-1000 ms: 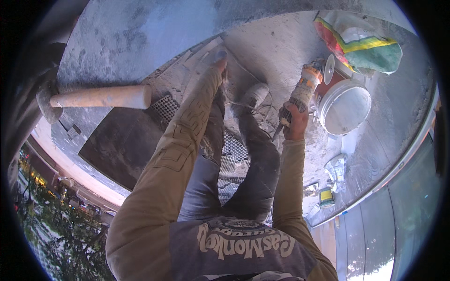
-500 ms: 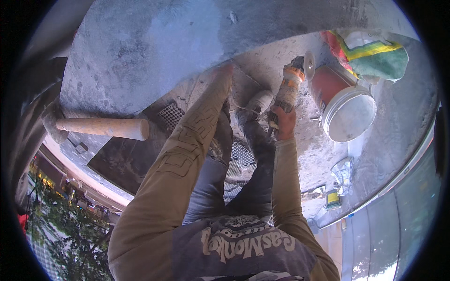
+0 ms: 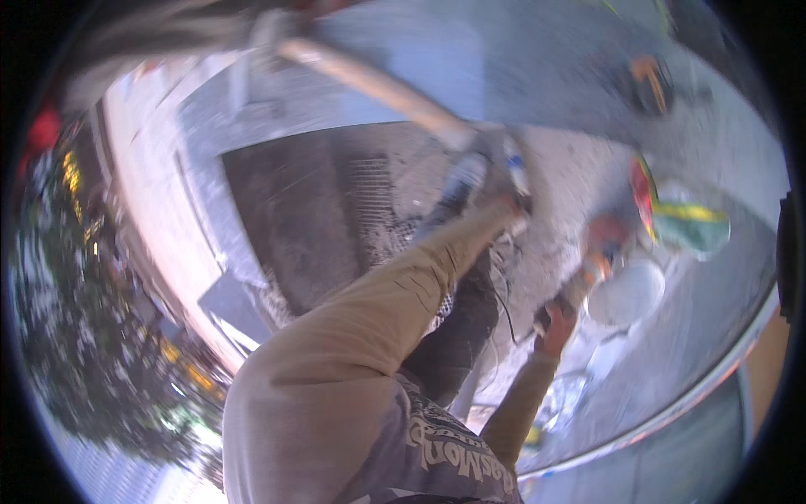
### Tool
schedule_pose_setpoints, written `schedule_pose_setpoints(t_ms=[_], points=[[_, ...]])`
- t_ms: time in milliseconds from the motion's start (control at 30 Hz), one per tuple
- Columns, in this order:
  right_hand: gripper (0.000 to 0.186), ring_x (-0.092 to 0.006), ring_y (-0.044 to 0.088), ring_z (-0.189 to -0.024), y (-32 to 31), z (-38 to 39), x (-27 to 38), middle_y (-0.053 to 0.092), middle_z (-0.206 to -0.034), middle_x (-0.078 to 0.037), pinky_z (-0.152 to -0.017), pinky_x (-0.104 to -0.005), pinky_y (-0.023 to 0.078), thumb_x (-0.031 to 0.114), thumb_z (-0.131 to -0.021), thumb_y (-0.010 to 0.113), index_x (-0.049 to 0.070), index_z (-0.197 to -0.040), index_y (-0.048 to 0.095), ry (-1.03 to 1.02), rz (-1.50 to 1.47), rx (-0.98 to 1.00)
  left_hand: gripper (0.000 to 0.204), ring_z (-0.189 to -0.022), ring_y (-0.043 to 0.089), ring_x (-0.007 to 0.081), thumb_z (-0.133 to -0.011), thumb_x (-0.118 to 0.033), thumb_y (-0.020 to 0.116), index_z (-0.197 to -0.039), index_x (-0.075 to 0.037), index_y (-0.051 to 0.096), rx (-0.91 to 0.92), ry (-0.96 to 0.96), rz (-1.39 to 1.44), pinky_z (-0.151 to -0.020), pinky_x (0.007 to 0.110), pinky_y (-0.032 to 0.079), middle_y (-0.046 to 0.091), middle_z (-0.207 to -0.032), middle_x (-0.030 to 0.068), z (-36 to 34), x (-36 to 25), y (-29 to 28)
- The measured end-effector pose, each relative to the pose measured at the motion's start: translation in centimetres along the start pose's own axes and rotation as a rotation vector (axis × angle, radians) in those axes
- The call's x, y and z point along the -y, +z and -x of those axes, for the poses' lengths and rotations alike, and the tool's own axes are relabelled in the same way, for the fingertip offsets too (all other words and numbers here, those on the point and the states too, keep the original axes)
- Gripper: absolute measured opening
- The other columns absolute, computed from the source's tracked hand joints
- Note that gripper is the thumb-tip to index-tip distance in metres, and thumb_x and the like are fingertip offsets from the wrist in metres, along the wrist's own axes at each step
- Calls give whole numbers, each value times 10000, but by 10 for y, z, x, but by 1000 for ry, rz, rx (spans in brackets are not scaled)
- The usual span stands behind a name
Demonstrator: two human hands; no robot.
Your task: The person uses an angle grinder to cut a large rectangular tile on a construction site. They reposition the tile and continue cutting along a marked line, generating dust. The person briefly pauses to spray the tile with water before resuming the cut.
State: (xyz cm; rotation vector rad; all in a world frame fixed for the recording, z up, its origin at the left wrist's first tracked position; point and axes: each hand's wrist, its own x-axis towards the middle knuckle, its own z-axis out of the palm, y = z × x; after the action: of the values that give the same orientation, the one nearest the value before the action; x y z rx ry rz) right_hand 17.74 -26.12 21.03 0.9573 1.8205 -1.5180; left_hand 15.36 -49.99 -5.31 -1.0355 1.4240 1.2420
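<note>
My right hand point(image 3: 554, 329) is closed around the body of an angle grinder point(image 3: 579, 290), dark with an orange section, beside a white-rimmed bucket point(image 3: 626, 292). Farther off, my left hand point(image 3: 510, 206) reaches across my body, its fingers smeared by motion. Just beyond it is a slim whitish object with a blue band point(image 3: 515, 164); whether my fingers touch it I cannot tell. A mallet with a pale wooden handle point(image 3: 378, 88) slants across the upper part of the view, its head blurred at the upper left.
A large grey slab point(image 3: 554, 76) spans the far side. Dark matting point(image 3: 294, 218) covers the dusty floor at left. A green, yellow and red sack point(image 3: 693, 227) lies beyond the bucket. A black tool with an orange part point(image 3: 651, 84) is at the far right.
The view has swung leftward, shifting the scene. My left hand has come away from the slab's edge to beside the blue-banded object. My right hand keeps the grinder, now lower and closer to the bucket.
</note>
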Motion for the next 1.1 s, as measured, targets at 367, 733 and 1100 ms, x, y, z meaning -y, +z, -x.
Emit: schedule_pose_setpoints(t_ms=[367, 733, 1100], points=[[476, -179, 668, -758, 12, 160, 63, 647, -1027, -104, -627, -313, 567, 23, -760, 700, 5, -1221, 581, -100, 102, 474, 452, -1187, 644, 242, -873, -251, 799, -1288, -121, 672, 689, 521, 605, -979, 504, 531, 694, -1252, 38, 330, 47, 64], [593, -202, 690, -882, 67, 271, 114, 661, -1084, -100, -767, -346, 584, 68, -783, 730, -8, -1326, 505, -69, 502, 938, 448, -906, 708, 194, -778, -259, 866, -1164, -91, 712, 51, 621, 1252, -845, 377, 560, 751, -1023, 57, 430, 76, 24], [754, -539, 644, -1072, 142, 404, 105, 684, -1132, -333, -878, -569, 531, 331, -765, 851, 11, -1319, 452, -886, 1488, 463, 620, -969, 724, 212, -722, -292, 900, -1244, -56, 663, -373, 534, 1363, -875, 382, 568, 751, -1115, 104, 468, 126, -24]])
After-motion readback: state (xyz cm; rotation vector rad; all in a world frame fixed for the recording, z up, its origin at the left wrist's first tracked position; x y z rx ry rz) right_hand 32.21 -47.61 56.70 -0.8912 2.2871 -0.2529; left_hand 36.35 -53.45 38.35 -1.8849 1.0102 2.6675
